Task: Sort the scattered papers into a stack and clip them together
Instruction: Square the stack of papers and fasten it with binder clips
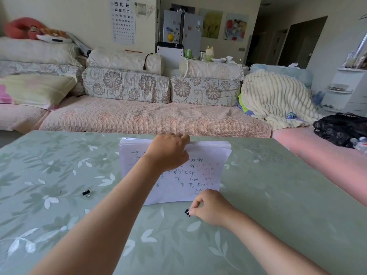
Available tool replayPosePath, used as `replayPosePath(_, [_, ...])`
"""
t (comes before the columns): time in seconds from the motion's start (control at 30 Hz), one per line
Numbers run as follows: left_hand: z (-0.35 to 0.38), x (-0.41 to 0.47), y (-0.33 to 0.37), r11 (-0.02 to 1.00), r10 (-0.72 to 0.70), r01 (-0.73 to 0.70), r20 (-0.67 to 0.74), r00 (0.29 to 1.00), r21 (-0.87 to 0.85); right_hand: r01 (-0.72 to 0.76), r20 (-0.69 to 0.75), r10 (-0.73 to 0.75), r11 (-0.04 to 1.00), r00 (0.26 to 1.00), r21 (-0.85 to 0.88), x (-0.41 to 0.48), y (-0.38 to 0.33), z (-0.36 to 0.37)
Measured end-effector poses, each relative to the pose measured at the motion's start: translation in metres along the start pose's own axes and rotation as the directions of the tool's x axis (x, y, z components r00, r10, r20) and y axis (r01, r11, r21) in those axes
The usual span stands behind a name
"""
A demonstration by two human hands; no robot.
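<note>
A stack of white papers [204, 167] with blue and red handwriting stands on edge on the green floral table [59, 225], leaning towards me. My left hand [168, 151] grips the stack's top edge near its middle. My right hand [210, 209] is low on the table in front of the stack's right bottom corner and pinches a small black binder clip [187, 212] between thumb and fingers. A second black binder clip [86, 193] lies loose on the table to the left.
A sofa [155, 118] with floral cushions runs along the far side of the table. A cream blanket [276, 100] and a black bag [337, 130] lie at its right end. The table's right edge slants down on the right.
</note>
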State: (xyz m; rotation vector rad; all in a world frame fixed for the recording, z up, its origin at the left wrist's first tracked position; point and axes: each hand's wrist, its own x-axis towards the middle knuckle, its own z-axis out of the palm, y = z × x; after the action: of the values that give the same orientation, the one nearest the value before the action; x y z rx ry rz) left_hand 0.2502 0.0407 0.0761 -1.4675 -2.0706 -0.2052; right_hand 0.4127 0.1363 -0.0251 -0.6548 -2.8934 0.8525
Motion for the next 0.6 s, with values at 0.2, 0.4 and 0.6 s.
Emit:
replayPosePath(0.2, [0.004,0.000,-0.002,1.000,0.005,-0.006,-0.020,1.000,-0.027,0.375,-0.649,-0.464,0.883,0.602,-0.283,0.007,-0.021,-0.078])
replayPosePath(0.4, [0.002,-0.001,-0.003,0.997,0.009,-0.011,-0.020,1.000,-0.080,0.345,-0.493,-0.220,0.922,0.842,0.177,0.018,-0.006,-0.127])
replayPosePath(0.6, [-0.003,0.003,-0.001,0.999,0.002,0.000,0.035,0.999,-0.041,0.320,-0.483,-0.106,0.865,0.869,0.387,0.030,0.003,-0.122])
